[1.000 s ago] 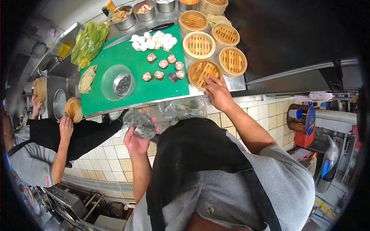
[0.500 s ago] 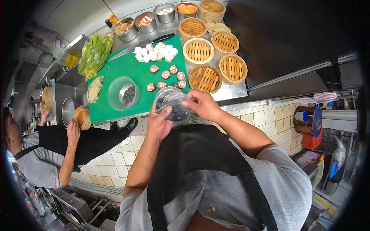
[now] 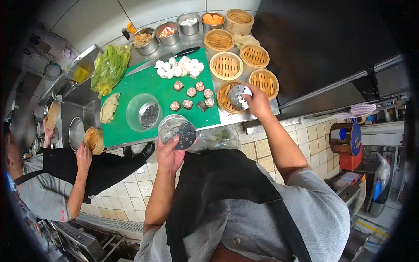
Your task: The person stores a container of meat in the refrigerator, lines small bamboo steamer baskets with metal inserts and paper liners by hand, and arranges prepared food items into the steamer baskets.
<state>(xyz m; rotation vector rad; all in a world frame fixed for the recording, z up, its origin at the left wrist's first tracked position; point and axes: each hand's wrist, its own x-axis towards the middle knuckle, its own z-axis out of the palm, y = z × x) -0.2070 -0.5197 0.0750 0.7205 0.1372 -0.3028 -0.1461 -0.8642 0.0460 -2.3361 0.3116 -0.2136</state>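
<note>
Perforated discs (image 3: 238, 97) silvery grey, dotted pattern. Cutting board (image 3: 152, 85) plain green. Steamer baskets (image 3: 226, 67) tan, dark-striped

Left hand (image 3: 169, 156) close in, right hand (image 3: 258, 104) reached out.
Left: palm up, thumb (image 3: 174, 140) on top, left forearm (image 3: 159, 198) pointing nearly straight ahead. Right: palm down, pinch grip, right forearm (image 3: 286, 144) slanting forward and inward.

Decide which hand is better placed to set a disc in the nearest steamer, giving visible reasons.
Probably the right hand: it holds a disc over the nearest steamer, while the left hand, holding another disc, is farther away.
</note>
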